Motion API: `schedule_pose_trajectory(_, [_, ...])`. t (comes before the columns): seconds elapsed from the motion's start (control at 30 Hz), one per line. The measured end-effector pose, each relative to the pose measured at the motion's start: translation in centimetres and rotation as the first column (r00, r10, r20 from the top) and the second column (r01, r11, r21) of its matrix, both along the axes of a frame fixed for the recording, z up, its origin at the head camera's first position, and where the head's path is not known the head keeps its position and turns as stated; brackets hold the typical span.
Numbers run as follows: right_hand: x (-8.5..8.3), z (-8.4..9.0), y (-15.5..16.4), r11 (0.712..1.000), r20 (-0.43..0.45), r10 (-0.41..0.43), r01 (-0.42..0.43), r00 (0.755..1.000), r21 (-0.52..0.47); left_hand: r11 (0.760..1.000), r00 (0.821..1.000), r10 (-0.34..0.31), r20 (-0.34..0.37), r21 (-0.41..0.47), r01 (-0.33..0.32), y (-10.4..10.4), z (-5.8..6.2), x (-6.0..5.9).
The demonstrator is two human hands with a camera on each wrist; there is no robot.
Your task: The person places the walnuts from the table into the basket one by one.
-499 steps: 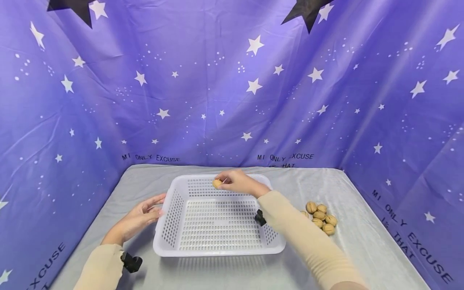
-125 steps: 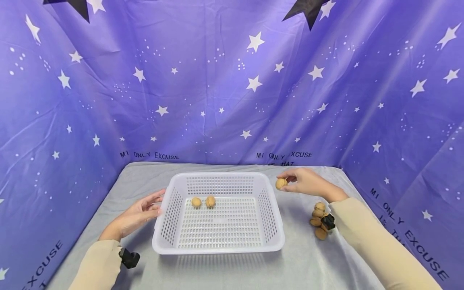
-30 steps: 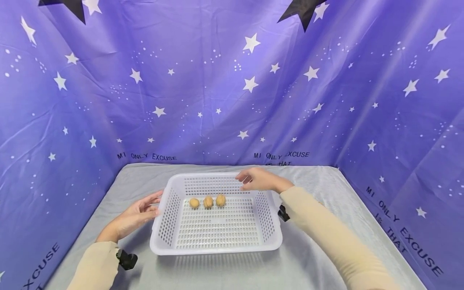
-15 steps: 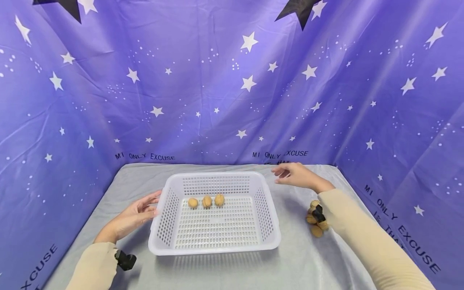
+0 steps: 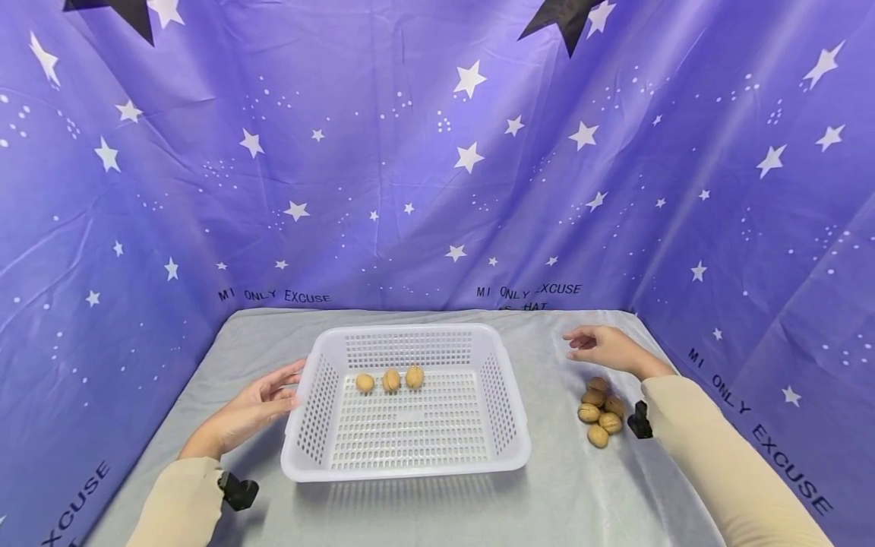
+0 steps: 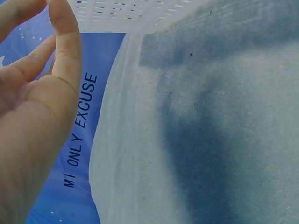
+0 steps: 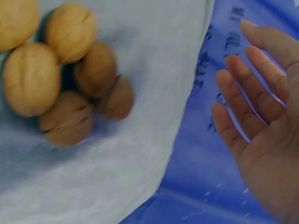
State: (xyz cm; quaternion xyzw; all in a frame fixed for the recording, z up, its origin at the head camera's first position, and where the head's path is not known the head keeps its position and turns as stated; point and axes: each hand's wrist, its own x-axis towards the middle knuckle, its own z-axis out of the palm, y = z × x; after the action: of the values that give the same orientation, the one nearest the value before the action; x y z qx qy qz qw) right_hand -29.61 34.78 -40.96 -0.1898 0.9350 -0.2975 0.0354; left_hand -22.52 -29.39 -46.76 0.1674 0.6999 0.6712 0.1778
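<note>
My left hand (image 5: 256, 405) rests flat against the white basket (image 5: 407, 471), steadying it — three walnuts (image 5: 390, 379) inside. My right hand (image 5: 604, 349), grip loose and empty, hovers over the walnut pile (image 5: 598, 411) — right worktop (image 5: 560, 501).

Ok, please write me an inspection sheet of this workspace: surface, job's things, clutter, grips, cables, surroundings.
Surface: table under grey cloth, wrinkled.
Job's things: white basket holding three walnuts in a row; loose pile on the cloth to its right.
Clutter: nothing seen.
Grips: left hand open, fingers at the basket's left wall; right hand open and empty, above the pile.
Cables: nothing seen.
Surroundings: purple starred backdrop on three sides.
</note>
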Motion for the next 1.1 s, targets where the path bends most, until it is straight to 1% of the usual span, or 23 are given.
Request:
schedule_pose_trajectory(0.13, [0.3, -1.2, 1.8, 0.998, 0.063, -0.051, 0.054, 0.997, -0.045, 1.000, 1.000, -0.010, -0.012, 0.002, 0.010, -0.1, -0.1, 0.0])
schedule_pose_trajectory(0.27, [1.0, -2.4, 3.5, 0.990, 0.144, -0.110, 0.121, 0.984, -0.075, 1.000, 1.000, -0.015, -0.016, 0.008, 0.015, 0.0, -0.1, 0.0])
schedule_pose_trajectory(0.4, [1.6, -3.7, 4.6, 0.983, 0.208, -0.127, 0.150, 0.970, -0.102, 1.000, 1.000, -0.012, -0.011, 0.014, 0.013, 0.0, -0.2, 0.0])
schedule_pose_trajectory(0.57, [1.9, -5.3, 5.4, 0.980, 0.268, -0.124, 0.159, 0.955, -0.116, 1.000, 1.000, -0.002, -0.012, 0.012, 0.003, 0.0, -0.2, 0.0])
schedule_pose_trajectory(0.63, [1.9, -5.7, 5.6, 0.982, 0.277, -0.110, 0.148, 0.955, -0.120, 1.000, 1.000, 0.000, -0.012, 0.011, 0.000, 0.0, -0.2, 0.0])
schedule_pose_trajectory(0.8, [2.0, -6.4, 5.6, 0.982, 0.279, -0.120, 0.156, 0.953, -0.111, 1.000, 1.000, 0.000, -0.013, 0.015, 0.000, 0.0, -0.2, 0.0])
schedule_pose_trajectory(1.03, [1.9, -6.1, 5.5, 0.983, 0.262, -0.159, 0.176, 0.952, -0.044, 1.000, 1.000, -0.006, -0.016, 0.020, 0.006, 0.1, -0.2, 0.0])
schedule_pose_trajectory(1.1, [1.9, -5.8, 5.3, 0.983, 0.261, -0.158, 0.176, 0.952, -0.046, 1.000, 1.000, -0.008, -0.016, 0.021, 0.008, 0.1, -0.1, 0.0])
